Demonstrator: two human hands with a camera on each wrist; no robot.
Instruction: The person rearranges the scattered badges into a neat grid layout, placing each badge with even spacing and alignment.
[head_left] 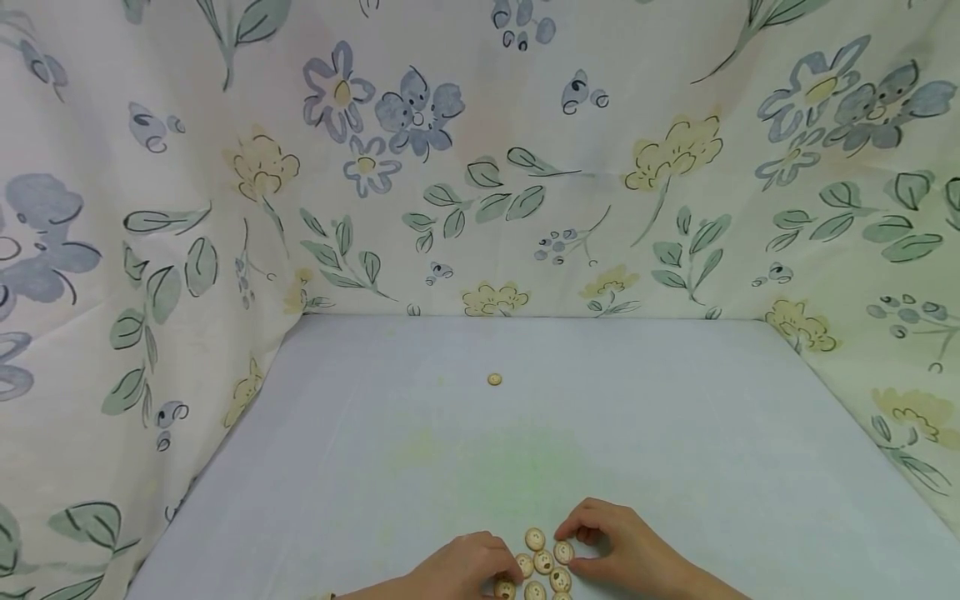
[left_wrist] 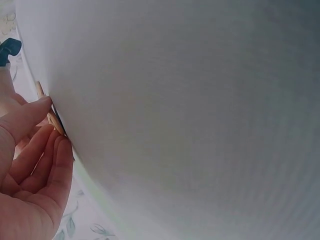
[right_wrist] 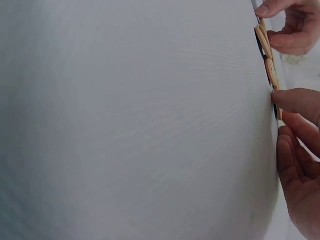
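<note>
Buttons (head_left: 543,562), small, round and wooden-looking, lie in a tight cluster on the pale blue tablecloth (head_left: 675,417), at its near edge in the head view. Some of them touch one another, and a few show dark markings on their faces. The left hand (head_left: 465,567) rests on the cloth just left of the cluster, its fingers curled down, with the fingertips touching the buttons on that side. The left wrist view shows those fingers (left_wrist: 47,165) lying loosely together against the cloth, with the thin edge of a button (left_wrist: 55,124) under the fingertips; whether the hand pinches that button or only touches it, I cannot tell. The right hand (head_left: 622,550) sits just right of the cluster, fingers bent, thumb and forefinger closed on one button (head_left: 564,552) at the cluster's right side. In the right wrist view a fingertip (right_wrist: 295,100) presses beside the row of buttons (right_wrist: 267,55), seen edge-on. The two hands are near each other but do not touch, with the cluster between them.

One lone button (head_left: 494,379) lies well apart from the cluster, farther back on the cloth. A floral curtain (head_left: 480,167) with blue and yellow flowers and green leaves stands behind the cloth and along both its sides.
</note>
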